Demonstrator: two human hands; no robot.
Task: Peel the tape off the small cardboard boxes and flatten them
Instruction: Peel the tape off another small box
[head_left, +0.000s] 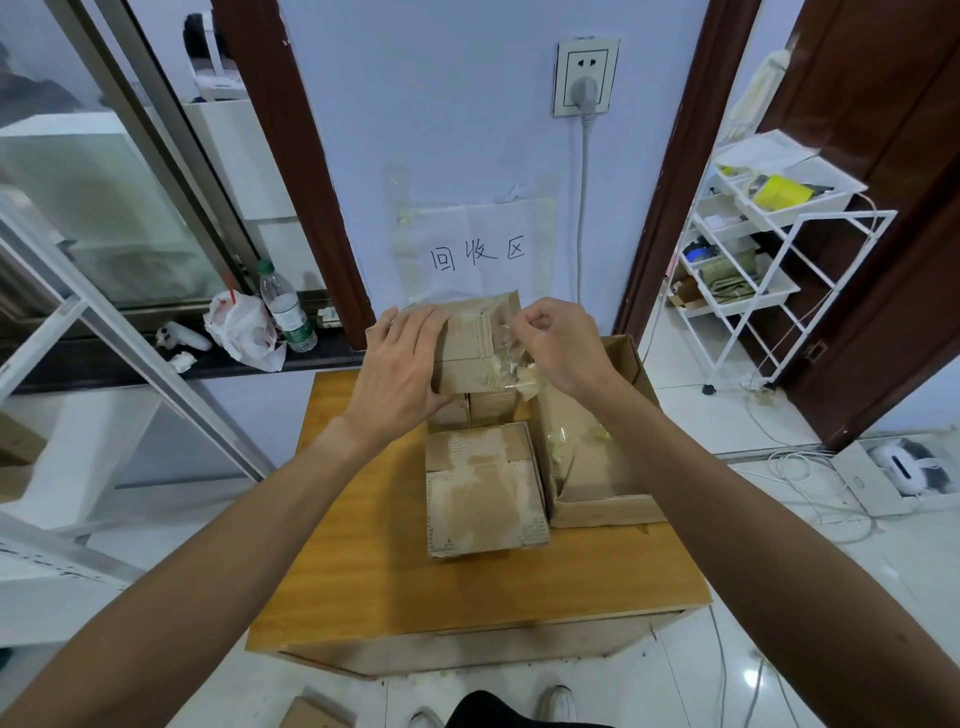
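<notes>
Meanwhile, above the wooden table (363, 519), the left hand (402, 364) clamps the small box (470, 345) while the right hand (558, 343) pinches its clear tape (511, 364) (best pulled low and steadily, so it won't tear).

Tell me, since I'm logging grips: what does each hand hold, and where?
Left hand grips the box by its left side; right hand pinches the tape at its peeled end.
</notes>
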